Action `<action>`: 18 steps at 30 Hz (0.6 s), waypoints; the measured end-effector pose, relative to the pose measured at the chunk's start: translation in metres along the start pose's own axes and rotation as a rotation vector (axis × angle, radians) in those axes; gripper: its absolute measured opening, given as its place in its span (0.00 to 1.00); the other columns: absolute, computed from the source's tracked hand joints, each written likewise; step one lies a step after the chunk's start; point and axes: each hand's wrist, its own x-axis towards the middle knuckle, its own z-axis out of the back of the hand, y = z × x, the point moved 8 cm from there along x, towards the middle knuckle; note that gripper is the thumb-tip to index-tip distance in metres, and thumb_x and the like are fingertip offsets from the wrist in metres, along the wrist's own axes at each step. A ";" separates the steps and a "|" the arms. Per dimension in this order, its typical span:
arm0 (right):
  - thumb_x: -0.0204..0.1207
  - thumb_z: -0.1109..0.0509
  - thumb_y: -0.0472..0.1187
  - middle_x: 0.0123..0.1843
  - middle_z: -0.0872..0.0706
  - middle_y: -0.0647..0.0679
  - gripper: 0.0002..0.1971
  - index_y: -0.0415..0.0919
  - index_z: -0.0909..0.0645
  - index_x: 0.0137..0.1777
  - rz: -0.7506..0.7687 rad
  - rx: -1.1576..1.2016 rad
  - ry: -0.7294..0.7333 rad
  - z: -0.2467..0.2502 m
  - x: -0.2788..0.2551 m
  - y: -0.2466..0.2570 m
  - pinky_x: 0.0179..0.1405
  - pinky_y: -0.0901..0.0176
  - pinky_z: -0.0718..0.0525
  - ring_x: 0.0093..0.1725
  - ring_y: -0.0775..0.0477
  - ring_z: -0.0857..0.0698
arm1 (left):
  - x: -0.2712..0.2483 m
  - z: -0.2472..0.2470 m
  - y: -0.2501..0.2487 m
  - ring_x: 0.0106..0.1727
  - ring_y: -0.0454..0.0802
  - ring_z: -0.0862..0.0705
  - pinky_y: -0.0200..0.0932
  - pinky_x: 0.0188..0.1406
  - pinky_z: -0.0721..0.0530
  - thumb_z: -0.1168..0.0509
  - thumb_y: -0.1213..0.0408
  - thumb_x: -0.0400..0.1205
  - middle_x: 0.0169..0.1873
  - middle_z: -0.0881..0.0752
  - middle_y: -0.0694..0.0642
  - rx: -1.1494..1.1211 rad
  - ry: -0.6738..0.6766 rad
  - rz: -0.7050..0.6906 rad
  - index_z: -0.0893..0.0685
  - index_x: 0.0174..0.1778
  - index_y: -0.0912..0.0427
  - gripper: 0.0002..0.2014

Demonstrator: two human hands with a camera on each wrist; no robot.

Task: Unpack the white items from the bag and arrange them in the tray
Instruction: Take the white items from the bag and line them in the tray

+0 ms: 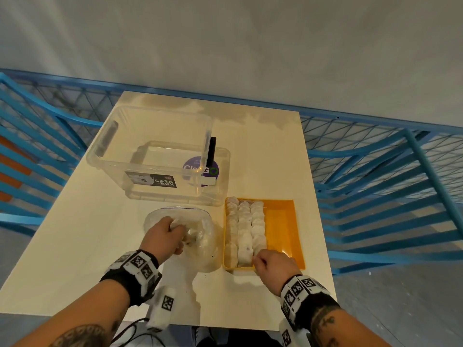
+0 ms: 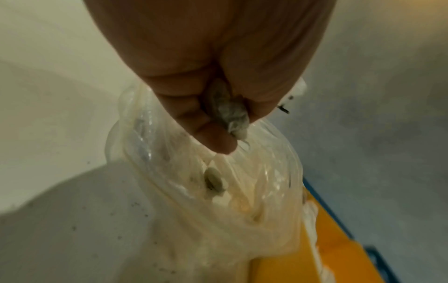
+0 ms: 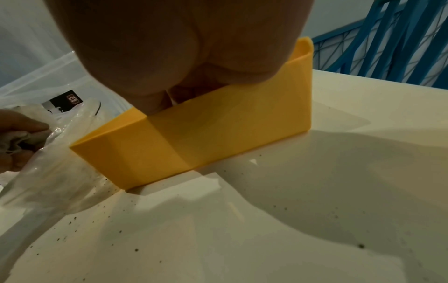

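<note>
A clear plastic bag lies on the cream table, left of a yellow tray. Three rows of white items fill the tray's left part. My left hand is inside the bag's mouth. In the left wrist view it pinches a crumpled white item between thumb and fingers, above the bag. My right hand hovers over the tray's near end with fingers curled down by the third row. The tray wall hides those fingertips in the right wrist view.
A clear storage box stands behind the bag, with a black object at its right side. Blue metal frames flank the table on both sides. Dark crumbs speckle the tabletop. The tray's right part is bare.
</note>
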 end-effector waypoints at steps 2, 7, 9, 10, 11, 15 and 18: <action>0.85 0.48 0.54 0.42 0.20 0.52 0.14 0.52 0.25 0.43 0.003 -0.001 -0.012 0.001 0.000 0.000 0.56 0.49 0.26 0.50 0.43 0.19 | 0.000 -0.003 0.004 0.29 0.54 0.19 0.49 0.30 0.14 0.37 0.64 0.76 0.34 0.11 0.61 -0.142 0.059 0.045 0.21 0.47 0.66 0.09; 0.85 0.48 0.55 0.47 0.14 0.48 0.15 0.51 0.23 0.45 -0.003 0.009 -0.033 0.001 0.000 -0.001 0.56 0.49 0.27 0.53 0.41 0.17 | -0.008 -0.007 -0.005 0.24 0.48 0.30 0.40 0.22 0.33 0.42 0.67 0.79 0.31 0.21 0.60 -0.198 0.154 0.031 0.24 0.38 0.58 0.05; 0.85 0.46 0.55 0.48 0.14 0.48 0.15 0.50 0.21 0.47 -0.010 0.044 -0.029 0.002 0.000 -0.003 0.56 0.50 0.26 0.54 0.41 0.17 | -0.014 -0.007 -0.014 0.22 0.47 0.32 0.36 0.21 0.37 0.42 0.66 0.85 0.32 0.18 0.60 -0.230 0.186 0.014 0.22 0.40 0.60 0.09; 0.85 0.46 0.55 0.48 0.14 0.48 0.15 0.50 0.20 0.49 -0.009 0.068 -0.027 0.004 -0.002 -0.002 0.56 0.51 0.26 0.54 0.41 0.17 | -0.018 -0.008 -0.021 0.22 0.47 0.33 0.34 0.20 0.38 0.42 0.65 0.87 0.32 0.17 0.59 -0.235 0.205 0.002 0.21 0.41 0.61 0.10; 0.84 0.45 0.56 0.49 0.13 0.49 0.15 0.51 0.19 0.50 -0.007 0.090 -0.029 0.006 -0.002 -0.002 0.56 0.52 0.25 0.54 0.42 0.17 | -0.022 -0.009 -0.028 0.22 0.46 0.33 0.34 0.20 0.38 0.41 0.64 0.87 0.32 0.15 0.59 -0.234 0.217 -0.012 0.20 0.41 0.62 0.11; 0.79 0.36 0.58 0.50 0.13 0.58 0.11 0.56 0.18 0.54 0.101 0.328 -0.124 0.031 -0.005 0.015 0.58 0.54 0.19 0.52 0.52 0.16 | -0.035 -0.021 -0.054 0.21 0.43 0.28 0.35 0.20 0.30 0.33 0.58 0.84 0.33 0.10 0.57 -0.094 0.241 -0.068 0.14 0.42 0.60 0.10; 0.72 0.27 0.59 0.53 0.15 0.61 0.20 0.60 0.20 0.64 0.240 0.601 -0.164 0.061 -0.013 0.047 0.54 0.62 0.16 0.50 0.61 0.16 | -0.046 -0.043 -0.079 0.23 0.41 0.22 0.36 0.25 0.24 0.28 0.55 0.80 0.33 0.08 0.53 0.073 0.292 -0.154 0.11 0.43 0.56 0.09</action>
